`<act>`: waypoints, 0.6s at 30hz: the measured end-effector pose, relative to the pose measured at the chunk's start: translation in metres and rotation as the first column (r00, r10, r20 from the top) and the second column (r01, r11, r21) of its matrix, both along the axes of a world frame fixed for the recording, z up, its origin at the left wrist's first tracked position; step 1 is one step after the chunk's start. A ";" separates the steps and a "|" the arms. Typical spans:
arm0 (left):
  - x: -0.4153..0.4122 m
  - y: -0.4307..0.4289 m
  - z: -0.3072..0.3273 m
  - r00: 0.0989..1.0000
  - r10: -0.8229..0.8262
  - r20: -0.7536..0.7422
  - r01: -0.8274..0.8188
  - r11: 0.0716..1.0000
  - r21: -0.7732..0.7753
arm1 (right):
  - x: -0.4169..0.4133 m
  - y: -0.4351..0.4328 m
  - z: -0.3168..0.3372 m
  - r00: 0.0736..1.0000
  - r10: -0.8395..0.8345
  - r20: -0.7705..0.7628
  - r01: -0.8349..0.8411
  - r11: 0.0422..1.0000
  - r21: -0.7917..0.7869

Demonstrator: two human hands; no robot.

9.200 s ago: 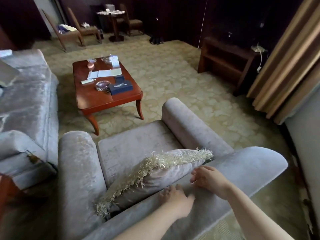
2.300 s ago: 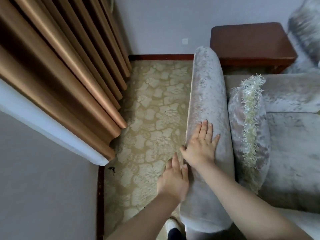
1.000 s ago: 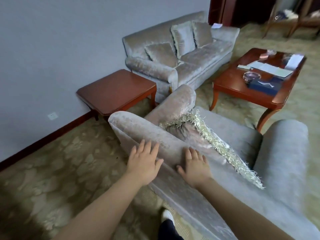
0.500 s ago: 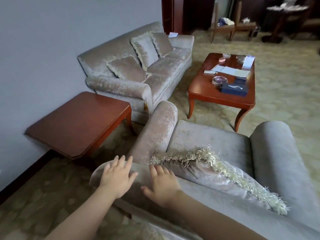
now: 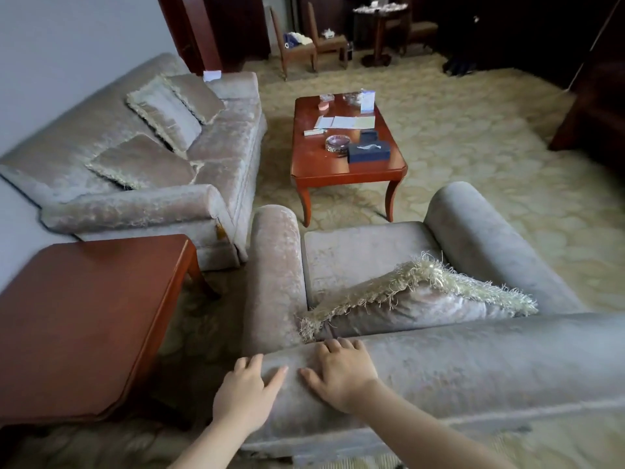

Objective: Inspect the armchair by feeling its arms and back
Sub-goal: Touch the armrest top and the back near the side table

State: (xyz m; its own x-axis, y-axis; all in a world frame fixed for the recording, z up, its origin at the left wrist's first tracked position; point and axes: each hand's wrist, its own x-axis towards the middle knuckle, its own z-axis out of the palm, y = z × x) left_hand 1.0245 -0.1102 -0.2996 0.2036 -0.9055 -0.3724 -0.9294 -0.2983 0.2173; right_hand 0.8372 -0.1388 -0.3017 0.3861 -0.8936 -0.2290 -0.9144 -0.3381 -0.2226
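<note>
Both hands are lying flat, fingers spread, on the armchair [image 5: 473, 363] back's left end: left hand [image 5: 245, 394] at the corner, right hand [image 5: 340, 374] beside it; no writing is legible.

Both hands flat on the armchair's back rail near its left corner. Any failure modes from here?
1. The left hand sits at the very end of the armchair back; sliding further left, it would likely slip off the corner.
2. The fringed cushion leans against the backrest, so it may be knocked over when the hands feel the front face.
3. The side table stands close beside the left arm, leaving little room to step around.
</note>
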 end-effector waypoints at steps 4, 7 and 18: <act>0.001 0.001 0.001 0.997 0.020 -0.079 -0.026 0.997 -0.077 | 0.024 -0.007 0.003 0.981 0.188 0.036 -0.190 0.980 0.053; 0.008 0.013 -0.003 0.923 0.244 -0.298 -0.309 0.931 -0.195 | 0.047 -0.017 0.004 0.904 0.421 0.071 -0.427 0.896 0.122; -0.039 0.041 -0.028 0.181 0.617 -0.766 -0.983 0.087 -0.163 | 0.189 -0.076 -0.020 0.595 0.777 0.205 -0.661 0.329 0.674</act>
